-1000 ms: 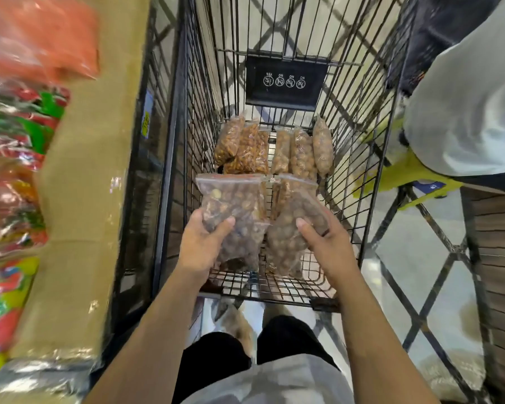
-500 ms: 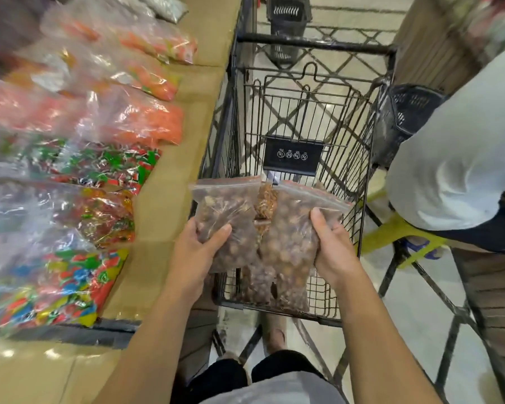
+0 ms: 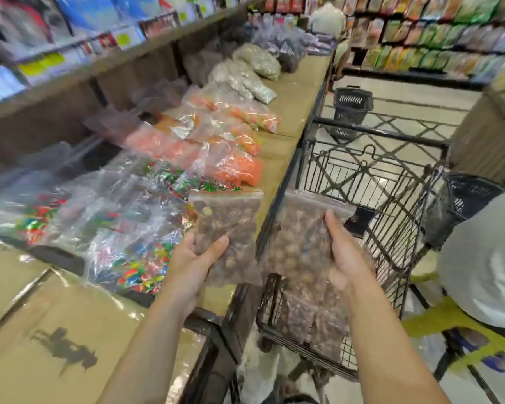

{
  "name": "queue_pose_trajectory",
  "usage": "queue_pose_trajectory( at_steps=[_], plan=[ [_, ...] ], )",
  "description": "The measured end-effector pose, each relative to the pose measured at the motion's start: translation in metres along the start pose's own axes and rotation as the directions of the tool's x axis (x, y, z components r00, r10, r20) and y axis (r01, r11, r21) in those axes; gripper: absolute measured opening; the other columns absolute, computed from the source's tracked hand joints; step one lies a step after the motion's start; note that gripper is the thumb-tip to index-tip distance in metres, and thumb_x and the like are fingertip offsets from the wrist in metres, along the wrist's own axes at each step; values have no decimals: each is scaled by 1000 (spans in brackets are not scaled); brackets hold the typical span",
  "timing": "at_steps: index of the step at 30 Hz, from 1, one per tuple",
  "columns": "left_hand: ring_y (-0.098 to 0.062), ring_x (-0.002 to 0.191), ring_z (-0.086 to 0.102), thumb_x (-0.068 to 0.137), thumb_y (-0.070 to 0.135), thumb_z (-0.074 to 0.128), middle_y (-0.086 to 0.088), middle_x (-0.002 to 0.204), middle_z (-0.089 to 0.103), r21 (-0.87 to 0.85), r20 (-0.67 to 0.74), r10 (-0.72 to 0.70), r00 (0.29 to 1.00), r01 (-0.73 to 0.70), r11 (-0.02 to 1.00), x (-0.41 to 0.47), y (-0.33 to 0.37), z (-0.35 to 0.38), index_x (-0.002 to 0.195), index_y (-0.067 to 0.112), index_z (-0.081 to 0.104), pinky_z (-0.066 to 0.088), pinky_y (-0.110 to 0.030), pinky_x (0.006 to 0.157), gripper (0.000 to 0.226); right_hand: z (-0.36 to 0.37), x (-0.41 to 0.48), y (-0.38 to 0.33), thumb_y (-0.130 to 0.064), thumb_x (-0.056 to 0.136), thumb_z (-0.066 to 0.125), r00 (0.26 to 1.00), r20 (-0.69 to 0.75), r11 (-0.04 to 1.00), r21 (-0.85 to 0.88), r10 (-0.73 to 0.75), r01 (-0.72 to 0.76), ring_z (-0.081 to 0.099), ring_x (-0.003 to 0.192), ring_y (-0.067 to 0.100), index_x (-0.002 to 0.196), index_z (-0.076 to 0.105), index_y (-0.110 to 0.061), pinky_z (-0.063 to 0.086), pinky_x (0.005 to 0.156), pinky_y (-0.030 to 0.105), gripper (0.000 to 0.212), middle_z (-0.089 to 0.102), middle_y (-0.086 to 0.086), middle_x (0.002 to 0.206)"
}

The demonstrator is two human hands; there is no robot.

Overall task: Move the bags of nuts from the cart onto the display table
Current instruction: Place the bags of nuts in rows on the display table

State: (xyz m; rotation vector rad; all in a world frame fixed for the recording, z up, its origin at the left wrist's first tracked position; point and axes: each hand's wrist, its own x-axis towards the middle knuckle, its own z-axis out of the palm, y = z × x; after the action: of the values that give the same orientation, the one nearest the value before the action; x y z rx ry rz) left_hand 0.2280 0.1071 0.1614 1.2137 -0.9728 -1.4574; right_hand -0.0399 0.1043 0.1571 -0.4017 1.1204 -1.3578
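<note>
My left hand (image 3: 194,258) grips a clear zip bag of dark brown nuts (image 3: 226,225), held over the front edge of the display table (image 3: 277,158). My right hand (image 3: 347,255) grips a second clear bag of lighter brown nuts (image 3: 296,246), held above the near left corner of the black wire cart (image 3: 373,182). More nut bags (image 3: 306,319) hang or stand low in the cart under my right hand. The two held bags are apart, with the cart's left rim between them.
The table carries clear bags of coloured candy (image 3: 134,258), orange snacks (image 3: 231,167) and pale nuts (image 3: 245,74) in rows. A person in a white top (image 3: 484,252) sits on a yellow stool (image 3: 438,319) to the cart's right. A black basket (image 3: 352,103) stands beyond.
Both hands lifted the two bags out of the cart and swung them left; the left bag now hangs over the table edge. My view rose and turned toward the table.
</note>
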Motion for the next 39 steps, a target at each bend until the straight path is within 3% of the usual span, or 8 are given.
queue_pose_trajectory(
  at_steps=[7, 11, 15, 19, 23, 31, 35, 39],
  plan=[
    [-18, 91, 78, 95, 12, 73, 0, 101, 81, -34, -245, 98, 965, -110, 993, -28, 23, -33, 103, 23, 67, 59, -28, 72, 15, 59, 27, -9, -48, 96, 67, 972, 204, 991, -86, 117, -101, 74, 114, 37, 121, 75, -10, 52, 106, 60, 46, 76, 20, 122],
    [-22, 92, 76, 95, 11, 72, -1, 96, 80, -35, -375, 160, 913, -186, 982, -50, 31, -41, 116, 10, 66, 60, -28, 72, 22, 89, 35, -8, -52, 89, 72, 920, 339, 973, -183, 197, -141, 70, 121, 42, 137, 68, -7, 51, 107, 63, 66, 73, 20, 130],
    [-25, 111, 74, 88, 19, 76, -10, 121, 78, -68, -483, 177, 857, -239, 969, -78, 33, -45, 136, 7, 63, 61, -32, 85, 51, 120, 28, -4, -47, 101, 63, 846, 450, 947, -267, 284, -176, 75, 112, 37, 123, 75, -10, 59, 97, 54, 45, 78, 17, 119],
    [-25, 97, 77, 82, 25, 77, -12, 114, 79, -97, -624, 154, 766, -271, 958, -112, 34, -54, 127, 9, 67, 64, -35, 72, 49, 147, 19, 10, -50, 99, 62, 736, 547, 908, -350, 398, -231, 72, 115, 42, 132, 71, -3, 60, 95, 55, 58, 75, 23, 124],
    [-20, 78, 77, 85, 27, 78, -10, 101, 81, -64, -728, 152, 669, -286, 956, -151, 37, -68, 122, 6, 67, 60, -33, 58, 44, 172, -2, 27, -51, 98, 67, 657, 590, 875, -408, 469, -259, 68, 124, 43, 135, 70, -4, 48, 110, 64, 60, 70, 24, 134],
    [-22, 88, 78, 91, 17, 75, -8, 106, 81, 4, -824, 220, 522, -383, 924, -239, 36, -111, 115, 17, 70, 61, -32, 66, 25, 222, -71, 77, -49, 96, 70, 529, 648, 826, -522, 548, -215, 72, 118, 41, 133, 71, -4, 53, 105, 60, 58, 73, 23, 128],
    [-32, 100, 75, 80, 25, 79, -16, 115, 78, 32, -869, 224, 442, -401, 916, -293, 30, -141, 121, 12, 69, 58, -38, 79, 44, 247, -120, 107, -47, 94, 71, 492, 659, 808, -560, 569, -184, 73, 116, 38, 133, 72, -5, 53, 107, 60, 58, 74, 21, 126],
    [-32, 102, 76, 92, 18, 77, -12, 115, 79, 60, -890, 221, 398, -378, 924, -346, 20, -175, 122, 18, 71, 58, -47, 88, 31, 265, -168, 139, -41, 100, 67, 451, 674, 799, -574, 585, -179, 78, 100, 34, 129, 72, -3, 65, 80, 47, 48, 78, 19, 115]
  ],
)
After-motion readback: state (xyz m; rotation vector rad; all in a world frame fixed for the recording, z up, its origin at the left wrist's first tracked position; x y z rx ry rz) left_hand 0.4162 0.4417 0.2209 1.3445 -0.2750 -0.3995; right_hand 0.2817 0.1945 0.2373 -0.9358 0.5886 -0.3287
